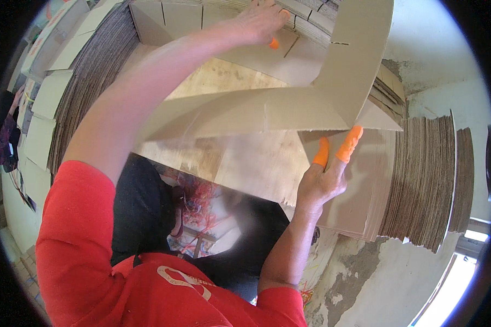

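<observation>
A bent brown cardboard piece [245, 111] with slits stands over the pale wooden tabletop [245, 155], one arm of it rising toward the upper right. My right hand [323, 182] is below its folded corner, thumb and forefinger stretched out and apart in orange finger covers. The forefinger's tip touches the cardboard's lower edge; the other fingers are mostly hidden. My left hand [259, 23] reaches across to the far side, above slotted cardboard sheets [169, 22]. Its orange-covered thumb and a finger are spread apart, and I see nothing between them.
Tall stacks of cardboard line the table on the left [95, 76] and the right [420, 180]. Flat sheets [360, 201] lie beside my right hand. Red strands [199, 193] litter the floor by my legs. A stained wall [447, 65] rises at the right.
</observation>
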`<action>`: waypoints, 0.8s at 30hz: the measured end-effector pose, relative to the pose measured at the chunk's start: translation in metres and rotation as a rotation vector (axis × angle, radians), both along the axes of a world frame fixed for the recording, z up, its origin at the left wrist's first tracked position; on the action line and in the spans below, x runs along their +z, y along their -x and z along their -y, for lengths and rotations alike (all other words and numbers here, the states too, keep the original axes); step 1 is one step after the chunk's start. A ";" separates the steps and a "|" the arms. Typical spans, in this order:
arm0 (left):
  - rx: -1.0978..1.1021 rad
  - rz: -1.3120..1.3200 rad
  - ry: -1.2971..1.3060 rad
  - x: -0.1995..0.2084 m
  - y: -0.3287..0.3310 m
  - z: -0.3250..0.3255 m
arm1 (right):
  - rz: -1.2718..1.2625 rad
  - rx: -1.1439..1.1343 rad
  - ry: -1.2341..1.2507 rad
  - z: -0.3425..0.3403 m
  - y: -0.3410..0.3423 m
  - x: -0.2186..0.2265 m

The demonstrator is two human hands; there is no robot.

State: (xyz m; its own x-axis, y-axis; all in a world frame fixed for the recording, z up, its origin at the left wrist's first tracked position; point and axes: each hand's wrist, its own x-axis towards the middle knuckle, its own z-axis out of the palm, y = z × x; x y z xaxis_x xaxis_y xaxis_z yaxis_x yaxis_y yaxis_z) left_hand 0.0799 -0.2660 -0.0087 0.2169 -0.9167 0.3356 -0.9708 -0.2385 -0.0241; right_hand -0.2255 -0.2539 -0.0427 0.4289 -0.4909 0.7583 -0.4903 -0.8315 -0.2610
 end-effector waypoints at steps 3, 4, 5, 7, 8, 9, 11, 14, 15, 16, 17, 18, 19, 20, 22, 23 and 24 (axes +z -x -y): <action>0.050 0.087 0.000 -0.041 -0.034 0.019 | 0.041 0.047 0.059 -0.009 -0.005 -0.006; 0.046 0.093 0.009 -0.047 -0.037 0.024 | 0.034 0.024 0.004 -0.014 -0.001 -0.010; 0.028 0.115 0.021 -0.048 -0.034 0.024 | 0.037 0.012 -0.018 -0.019 0.001 -0.010; -0.018 0.140 0.075 -0.049 -0.032 0.027 | 0.045 -0.006 -0.064 -0.026 0.004 -0.009; -0.047 0.147 0.110 -0.050 -0.034 0.026 | 0.046 -0.020 -0.155 -0.030 0.007 -0.010; -0.075 0.154 0.144 -0.052 -0.036 0.025 | 0.060 -0.012 -0.130 -0.030 0.006 -0.011; -0.087 0.178 0.188 -0.050 -0.038 0.023 | 0.087 -0.001 -0.079 -0.026 0.006 -0.013; -0.126 0.134 0.155 -0.041 -0.036 0.013 | 0.127 0.005 -0.003 -0.023 0.004 -0.016; -0.141 0.104 0.128 -0.038 -0.033 0.009 | 0.116 0.006 -0.023 -0.024 0.005 -0.016; -0.158 0.063 0.101 -0.035 -0.030 0.006 | 0.104 0.007 -0.043 -0.025 0.006 -0.016; -0.173 0.024 0.073 -0.032 -0.027 0.003 | 0.095 0.010 -0.062 -0.026 0.007 -0.016; -0.188 -0.016 0.046 -0.030 -0.024 0.001 | 0.086 0.011 -0.055 -0.025 0.007 -0.018; -0.203 -0.023 0.042 -0.027 -0.021 0.000 | 0.078 0.011 -0.047 -0.024 0.008 -0.021; -0.214 -0.029 0.038 -0.025 -0.020 -0.002 | 0.070 0.015 -0.041 -0.025 0.007 -0.022; -0.258 -0.034 0.067 -0.023 -0.017 -0.006 | 0.037 0.023 -0.133 -0.027 0.007 -0.018; -0.289 -0.034 0.100 -0.023 -0.016 -0.008 | 0.020 0.026 -0.180 -0.029 0.008 -0.017; -0.320 -0.034 0.133 -0.022 -0.015 -0.010 | 0.019 0.025 -0.172 -0.029 0.008 -0.017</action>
